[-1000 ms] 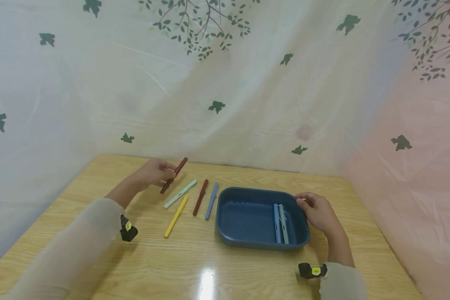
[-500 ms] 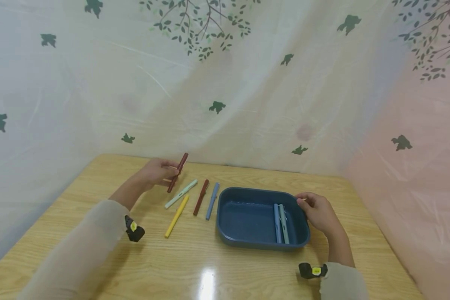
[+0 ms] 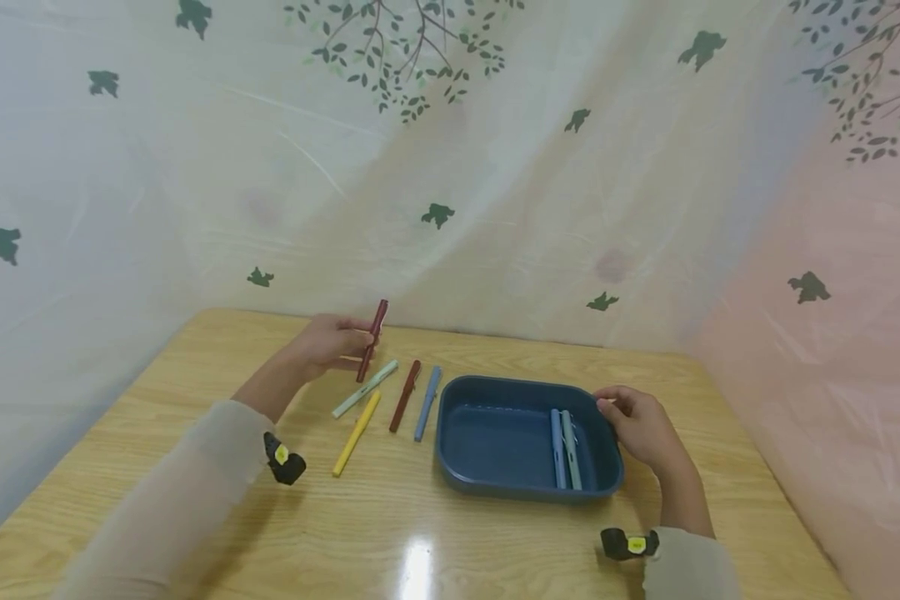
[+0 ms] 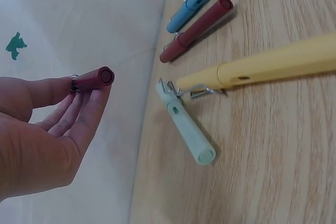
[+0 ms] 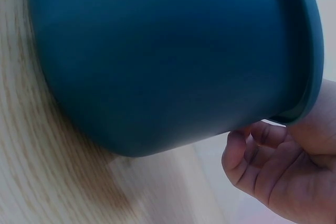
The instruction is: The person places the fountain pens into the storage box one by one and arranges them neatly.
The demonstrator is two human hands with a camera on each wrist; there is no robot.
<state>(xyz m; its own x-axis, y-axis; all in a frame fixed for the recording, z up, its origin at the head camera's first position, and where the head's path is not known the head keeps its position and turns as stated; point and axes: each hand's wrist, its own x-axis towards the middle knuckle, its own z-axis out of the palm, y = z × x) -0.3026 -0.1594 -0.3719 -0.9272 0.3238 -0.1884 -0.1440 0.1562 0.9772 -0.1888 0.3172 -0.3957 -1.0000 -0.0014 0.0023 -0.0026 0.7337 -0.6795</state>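
Note:
My left hand [image 3: 330, 343] pinches a dark red pen [image 3: 379, 317] between thumb and fingers, held tilted above the table's far left part. In the left wrist view the red pen's [image 4: 93, 80] round end faces the camera. Below it lie a mint pen [image 3: 366, 389], a yellow pen [image 3: 357, 433], a second dark red pen [image 3: 406, 396] and a blue pen [image 3: 428, 403]. At the far right corner of a dark blue box [image 3: 495, 437], my right hand [image 3: 643, 427] grips the rim, thumb on top, fingers against the outer wall [image 5: 173, 61].
Inside the box, at its right side, a blue pen [image 3: 558, 450] and a grey-green pen [image 3: 572, 450] lie side by side. The wooden table [image 3: 330, 533] ends at a patterned curtain [image 3: 330, 225] behind and on both sides.
My left hand has moved slightly right with the red pen, which has turned more upright in the head view. The right hand stays on the box, and the other pens lie as before.

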